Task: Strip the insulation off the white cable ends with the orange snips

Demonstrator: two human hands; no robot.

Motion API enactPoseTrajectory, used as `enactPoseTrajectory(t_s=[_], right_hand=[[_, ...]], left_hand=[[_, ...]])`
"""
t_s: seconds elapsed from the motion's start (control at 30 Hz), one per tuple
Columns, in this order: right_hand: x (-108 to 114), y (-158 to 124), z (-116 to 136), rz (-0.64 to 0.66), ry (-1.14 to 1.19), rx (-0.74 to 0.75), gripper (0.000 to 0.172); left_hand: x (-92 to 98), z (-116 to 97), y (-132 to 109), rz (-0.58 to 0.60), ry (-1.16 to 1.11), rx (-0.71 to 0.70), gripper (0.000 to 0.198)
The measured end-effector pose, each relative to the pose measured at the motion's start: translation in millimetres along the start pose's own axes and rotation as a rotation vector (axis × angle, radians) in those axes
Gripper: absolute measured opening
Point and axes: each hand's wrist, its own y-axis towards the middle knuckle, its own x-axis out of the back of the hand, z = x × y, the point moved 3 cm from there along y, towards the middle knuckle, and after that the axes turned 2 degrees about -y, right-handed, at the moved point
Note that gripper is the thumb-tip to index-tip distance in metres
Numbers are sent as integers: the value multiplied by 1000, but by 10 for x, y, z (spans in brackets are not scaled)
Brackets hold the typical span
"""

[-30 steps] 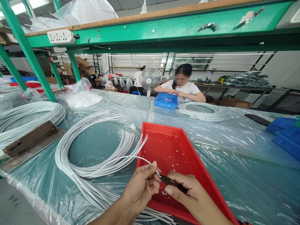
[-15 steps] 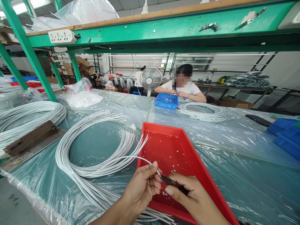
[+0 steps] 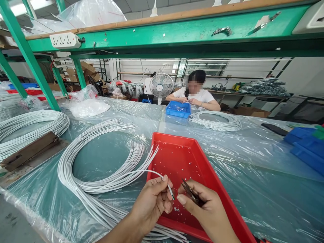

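Observation:
Pinched between the thumb and fingers of my left hand [image 3: 154,199] is one white cable [image 3: 170,189]; its tip shows a dark, greenish core. My right hand [image 3: 206,206] grips small dark snips [image 3: 189,191], their pointed blades parted and a little apart from the cable end. Both hands are over a red tray [image 3: 220,182] sprinkled with white scraps. The held cable curves back to a large coil of white cables [image 3: 68,165] on the left, and several loose ends from that coil rest over the tray's rim.
A second cable coil [image 3: 59,123] and a rusty metal tool [image 3: 30,152] lie at the left. Across the plastic-covered table, a co-worker [image 3: 196,94] sits behind a blue tray [image 3: 178,109] and another coil [image 3: 216,120]. A green shelf beam [image 3: 152,37] spans overhead. Blue bins [image 3: 308,148] stand right.
The snips have drawn back to the right from the cable, and their blades have parted. The cable's dark core now shows at its tip. The view has shifted slightly.

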Motion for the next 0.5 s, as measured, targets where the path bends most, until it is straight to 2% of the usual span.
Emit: enactPoseTrajectory(t_s=[0.13, 0.23, 0.5], right_hand=[[-20, -11, 56, 16, 14, 35, 12], [-11, -34, 101, -6, -81, 124, 13], [58, -67, 284, -13, -506, 571, 30]], left_hand=[[-10, -11, -18, 13, 29, -39, 26], [-14, -16, -25, -4, 30, -37, 27], [-10, 22, 5, -38, 40, -14, 29]])
